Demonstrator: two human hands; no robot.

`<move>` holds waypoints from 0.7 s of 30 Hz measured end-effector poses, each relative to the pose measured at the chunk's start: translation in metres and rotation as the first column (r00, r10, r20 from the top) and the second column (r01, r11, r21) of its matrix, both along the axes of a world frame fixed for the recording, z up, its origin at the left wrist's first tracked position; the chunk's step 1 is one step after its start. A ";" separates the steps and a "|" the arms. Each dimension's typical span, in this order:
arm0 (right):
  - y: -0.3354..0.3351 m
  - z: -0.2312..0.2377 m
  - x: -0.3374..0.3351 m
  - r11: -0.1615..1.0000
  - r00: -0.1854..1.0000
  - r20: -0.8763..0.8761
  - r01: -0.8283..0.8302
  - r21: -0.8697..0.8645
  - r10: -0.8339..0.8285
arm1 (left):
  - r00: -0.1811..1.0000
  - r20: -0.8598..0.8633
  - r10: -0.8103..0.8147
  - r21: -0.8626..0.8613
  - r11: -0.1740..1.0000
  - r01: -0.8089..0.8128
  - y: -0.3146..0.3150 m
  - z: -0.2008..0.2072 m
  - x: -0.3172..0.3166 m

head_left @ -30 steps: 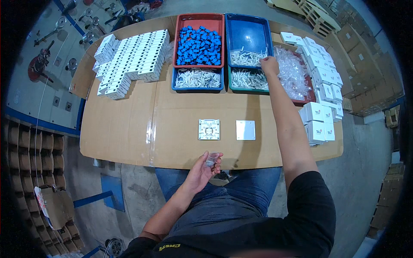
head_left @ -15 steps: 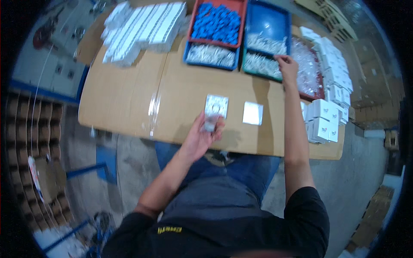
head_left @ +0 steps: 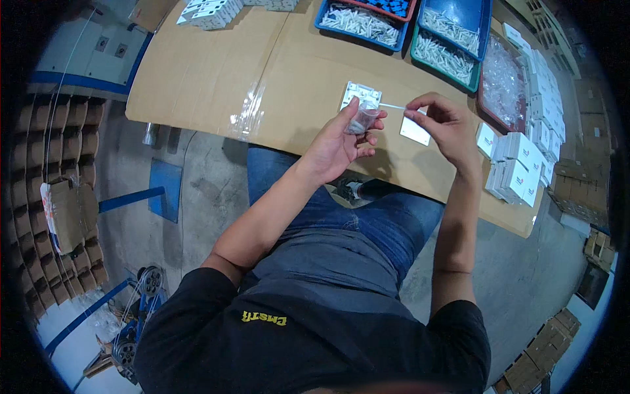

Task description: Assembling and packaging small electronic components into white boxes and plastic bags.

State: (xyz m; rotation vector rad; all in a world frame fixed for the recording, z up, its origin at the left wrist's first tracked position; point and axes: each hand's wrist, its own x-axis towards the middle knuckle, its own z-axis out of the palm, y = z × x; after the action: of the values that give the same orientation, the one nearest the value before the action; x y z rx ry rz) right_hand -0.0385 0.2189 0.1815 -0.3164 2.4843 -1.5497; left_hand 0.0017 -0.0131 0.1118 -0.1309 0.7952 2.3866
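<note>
My left hand [head_left: 323, 152] is closed around a small clear plastic bag [head_left: 363, 120] with white pieces inside, its mouth towards the right. My right hand [head_left: 449, 131] pinches a thin white stick [head_left: 392, 106] between thumb and forefinger. The stick lies almost level, and its left end is at the bag's mouth; whether it is inside I cannot tell. Just beyond the bag sits a white square plate with cut-outs [head_left: 357, 91], partly hidden by my left fingers. A plain white square plate [head_left: 413, 131] lies on the table, partly behind my right hand.
Across the cardboard-covered table [head_left: 308, 72] stand a blue tray [head_left: 357, 37] and a green tray [head_left: 441, 75] of small white pieces. A red tray [head_left: 491, 118] of clear bags is at the right, beside stacked small white boxes [head_left: 522, 161]. More white pieces [head_left: 213, 13] are stacked far left.
My right hand has come back from the green tray towards my left hand, now with a white stick. The bag in my left hand is tilted to the right. The view has shifted.
</note>
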 end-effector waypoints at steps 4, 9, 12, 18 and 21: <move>-0.020 0.024 0.001 0.979 0.952 -0.242 -0.161 0.121 0.186 | 0.999 -0.037 0.020 -0.021 1.000 -0.021 -0.006 0.004 0.012; -0.047 0.027 0.004 0.945 0.897 -0.304 -0.287 0.156 0.323 | 0.998 -0.061 0.033 -0.036 0.999 -0.036 -0.011 0.006 0.024; -0.060 0.028 0.009 0.934 0.897 -0.267 -0.316 0.166 0.351 | 0.997 -0.068 0.039 -0.039 0.998 -0.042 -0.013 0.005 0.029; -0.065 0.020 0.019 0.948 0.944 -0.089 -0.312 0.068 0.317 | 0.998 -0.058 0.037 -0.041 0.998 -0.039 -0.010 0.008 0.037; -0.062 0.011 0.021 0.923 0.889 -0.246 -0.373 0.100 0.386 | 0.997 -0.067 0.035 -0.049 0.998 -0.038 -0.011 0.010 0.040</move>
State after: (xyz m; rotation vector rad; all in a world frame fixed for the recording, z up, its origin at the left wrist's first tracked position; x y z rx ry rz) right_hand -0.0178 0.1566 0.1925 -0.9936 2.4408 -1.3523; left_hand 0.0415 -0.0237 0.1220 -0.0878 0.8911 2.4172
